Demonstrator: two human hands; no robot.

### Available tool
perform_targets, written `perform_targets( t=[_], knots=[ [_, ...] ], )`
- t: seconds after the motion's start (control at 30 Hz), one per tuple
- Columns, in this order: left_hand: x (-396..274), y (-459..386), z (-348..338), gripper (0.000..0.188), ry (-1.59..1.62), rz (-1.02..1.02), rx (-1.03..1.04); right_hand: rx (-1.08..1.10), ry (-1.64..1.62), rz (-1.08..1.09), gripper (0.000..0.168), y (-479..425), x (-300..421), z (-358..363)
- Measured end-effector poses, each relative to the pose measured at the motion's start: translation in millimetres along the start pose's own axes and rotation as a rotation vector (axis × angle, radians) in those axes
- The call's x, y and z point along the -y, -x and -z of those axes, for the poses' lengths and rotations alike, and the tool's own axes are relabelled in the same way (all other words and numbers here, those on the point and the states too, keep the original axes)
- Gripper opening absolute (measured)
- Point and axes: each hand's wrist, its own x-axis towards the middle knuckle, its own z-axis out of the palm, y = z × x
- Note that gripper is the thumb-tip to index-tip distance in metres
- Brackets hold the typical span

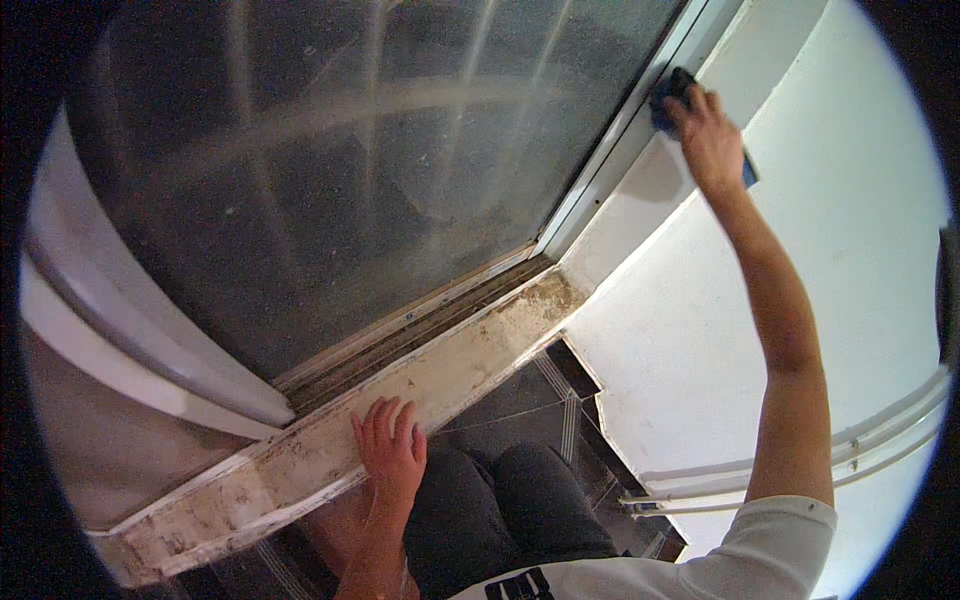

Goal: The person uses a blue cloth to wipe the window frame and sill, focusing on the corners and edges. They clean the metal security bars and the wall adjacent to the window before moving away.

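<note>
My right hand (711, 146) is raised at the upper right and holds a dark blue cloth (666, 106). It presses the cloth against the window's white side frame, beside the wall reveal (649, 180). A blue corner shows past the far side of the hand. My left hand (390, 442) rests on the stained, dirty window sill (450, 367), with nothing in its grasp. Beyond the sill stands a dusty glass pane (352, 195), with bars faintly visible through or on it. Dirt lies along the sliding track (427, 341) at its foot.
A white frame member (165, 330) curves along the left. On the right, the white wall (675, 300) carries white pipes or conduits (795, 465). Dark tiles (517, 409) lie below the sill. My legs (502, 502) are close under it.
</note>
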Motion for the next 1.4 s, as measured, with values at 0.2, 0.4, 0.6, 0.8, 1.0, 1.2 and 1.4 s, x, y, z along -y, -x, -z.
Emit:
perform_targets(
  t=[0.2,0.4,0.6,0.8,1.0,1.2,1.4],
  knots=[
    [15.6,10.5,-21.5,0.033,-0.041,0.044,-0.045,-0.016,0.038,0.083,0.023,-5.8,41.2,-26.6],
    [6.1,-6.2,-31.8,0.033,-0.130,0.072,-0.086,0.097,0.030,0.301,0.017,85.8,143.0,-94.3],
    [-1.2,-18.3,-44.3,0.042,-0.395,0.184,-0.167,0.431,-0.322,0.467,0.018,125.8,209.1,-134.7],
    [2.1,-17.3,-35.7,0.047,-0.389,0.208,-0.103,0.572,-0.525,0.371,0.021,100.7,205.8,-142.4],
    [4.6,-36.7,-19.7,0.051,-0.362,0.241,-0.224,0.527,-0.787,0.272,0.024,102.2,202.7,-173.5],
    [3.4,-33.5,-20.7,0.052,-0.374,0.216,-0.160,0.521,-0.834,0.206,0.021,122.6,216.3,-119.5],
    [2.7,-31.7,-25.2,0.051,-0.370,0.197,-0.240,0.297,-1.012,0.425,0.017,136.1,285.1,-28.4]
  ],
)
